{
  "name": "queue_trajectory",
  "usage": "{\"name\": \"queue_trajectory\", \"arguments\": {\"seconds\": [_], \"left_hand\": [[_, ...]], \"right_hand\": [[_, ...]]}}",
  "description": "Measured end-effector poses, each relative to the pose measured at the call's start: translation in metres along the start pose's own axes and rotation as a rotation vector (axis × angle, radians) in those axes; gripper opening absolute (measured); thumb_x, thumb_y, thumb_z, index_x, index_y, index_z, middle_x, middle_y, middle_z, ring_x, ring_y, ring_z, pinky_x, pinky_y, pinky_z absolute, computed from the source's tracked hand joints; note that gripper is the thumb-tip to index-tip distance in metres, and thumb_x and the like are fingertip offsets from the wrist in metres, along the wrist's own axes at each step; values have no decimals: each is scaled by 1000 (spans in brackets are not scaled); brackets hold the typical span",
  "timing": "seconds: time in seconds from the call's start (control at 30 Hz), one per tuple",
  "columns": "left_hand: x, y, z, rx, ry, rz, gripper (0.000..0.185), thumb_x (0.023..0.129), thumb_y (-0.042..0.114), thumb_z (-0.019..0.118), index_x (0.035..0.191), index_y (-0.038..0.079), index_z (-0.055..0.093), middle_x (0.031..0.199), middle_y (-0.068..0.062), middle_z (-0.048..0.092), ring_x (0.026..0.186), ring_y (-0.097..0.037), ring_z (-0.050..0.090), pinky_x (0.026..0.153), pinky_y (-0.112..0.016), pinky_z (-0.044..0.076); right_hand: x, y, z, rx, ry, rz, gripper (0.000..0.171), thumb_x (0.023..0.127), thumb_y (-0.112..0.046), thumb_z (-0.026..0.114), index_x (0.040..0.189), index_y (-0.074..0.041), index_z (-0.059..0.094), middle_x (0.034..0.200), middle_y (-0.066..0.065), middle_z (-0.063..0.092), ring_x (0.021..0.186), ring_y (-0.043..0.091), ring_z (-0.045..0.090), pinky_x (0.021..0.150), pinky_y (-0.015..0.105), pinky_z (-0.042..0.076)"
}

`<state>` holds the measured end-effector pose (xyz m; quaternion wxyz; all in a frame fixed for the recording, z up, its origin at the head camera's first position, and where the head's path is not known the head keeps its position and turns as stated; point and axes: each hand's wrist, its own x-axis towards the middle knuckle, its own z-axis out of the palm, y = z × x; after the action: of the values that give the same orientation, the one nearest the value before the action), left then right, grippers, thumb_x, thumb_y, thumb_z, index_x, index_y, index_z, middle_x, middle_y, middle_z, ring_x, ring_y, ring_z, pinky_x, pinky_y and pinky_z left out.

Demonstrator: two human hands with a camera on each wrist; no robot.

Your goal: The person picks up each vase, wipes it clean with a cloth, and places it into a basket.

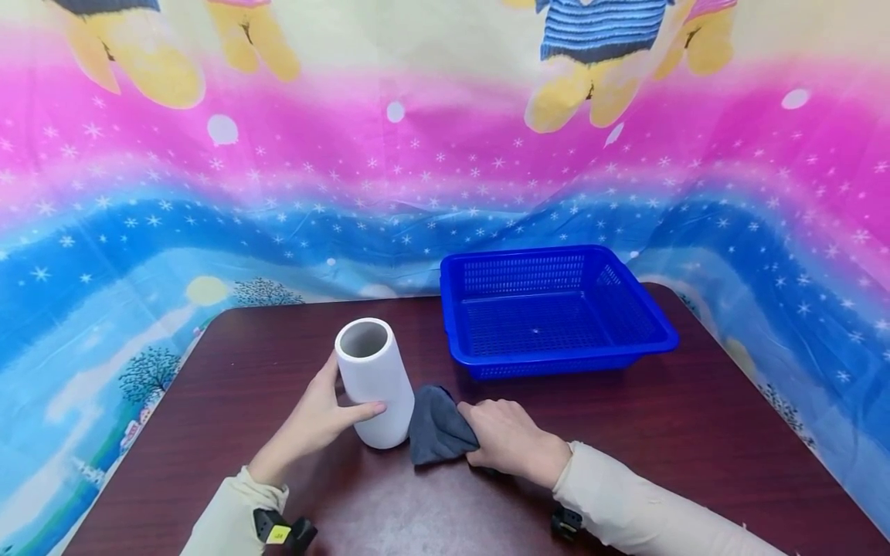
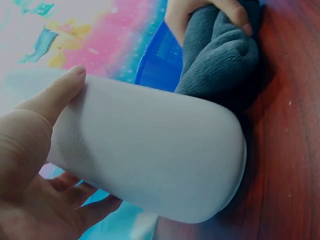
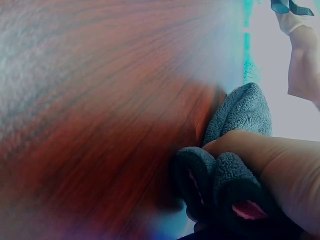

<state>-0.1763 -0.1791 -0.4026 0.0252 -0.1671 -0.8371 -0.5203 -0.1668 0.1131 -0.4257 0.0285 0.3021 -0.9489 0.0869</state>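
Observation:
A white vase [image 1: 378, 394] with a round open top stands on the table, tilted slightly in the head view. My left hand [image 1: 316, 413] grips it from the left, thumb across its front and fingers behind; the left wrist view shows the thumb on the vase's smooth wall [image 2: 155, 145]. In my right hand [image 1: 511, 440] is a bunched dark grey cloth [image 1: 439, 428], held close beside the vase's lower right side. The right wrist view shows the cloth's [image 3: 242, 112] fuzzy folds sticking out around the fingers. Whether cloth and vase touch is hard to tell.
A blue plastic basket [image 1: 556, 359] with mesh walls stands at the back right of the dark red-brown table [image 1: 229, 401]. Behind the table hangs a colourful printed curtain [image 1: 389, 177]. Black wrist cameras sit at both sleeves.

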Motion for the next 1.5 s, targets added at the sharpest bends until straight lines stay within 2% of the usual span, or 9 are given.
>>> {"name": "queue_trajectory", "arguments": {"seconds": [0.1, 0.23, 0.5, 0.8, 1.1, 1.5], "left_hand": [[1, -2, -5, -16, -36, 5, 86, 81, 22, 87, 150, 20, 37, 138, -9, 57, 123, -33, 62, 99, -54, 52], [2, -4, -12, -48, -87, 31, 80, 83, 18, 84, 149, 18, 39, 137, -10, 58, 123, -33, 61, 97, -49, 54], [3, -6, -19, -65, -146, 69, 73, 83, 14, 83, 145, 12, 44, 133, -11, 62, 110, -11, 67, 92, -33, 56], [3, -9, -19, -72, -146, 81, 72, 83, 11, 83, 144, 7, 46, 130, -15, 63, 107, -8, 68, 89, -30, 57], [3, -12, -18, -114, -157, 117, 71, 82, 6, 82, 143, 2, 45, 129, -21, 62, 105, -6, 68, 87, -29, 58], [3, -14, -18, -106, -155, 118, 71, 82, 6, 82, 142, 1, 45, 129, -23, 62, 105, -5, 68, 87, -29, 57]], "right_hand": [[0, 0, 0, 0, 2, 0, 37, 64, -26, 86, 85, -14, 58, 67, 0, 61, 55, 17, 55, 46, 34, 40], [0, -1, -1, 2, 4, -5, 38, 64, -26, 87, 85, -14, 58, 67, 0, 61, 55, 17, 56, 46, 34, 40], [-1, -1, -1, 4, -3, -3, 37, 64, -27, 87, 86, -14, 59, 68, -1, 61, 56, 17, 56, 47, 34, 40], [-3, 2, -2, 36, 10, 8, 34, 65, -26, 84, 85, -17, 58, 67, -6, 58, 57, 12, 53, 48, 31, 39], [-7, 4, -14, 81, 45, 22, 35, 67, -28, 84, 88, -20, 57, 67, -12, 50, 57, 7, 45, 48, 26, 34], [-10, 0, -28, 115, 117, 13, 34, 68, -28, 81, 93, -22, 58, 70, -14, 53, 58, 5, 47, 47, 25, 36]]}}
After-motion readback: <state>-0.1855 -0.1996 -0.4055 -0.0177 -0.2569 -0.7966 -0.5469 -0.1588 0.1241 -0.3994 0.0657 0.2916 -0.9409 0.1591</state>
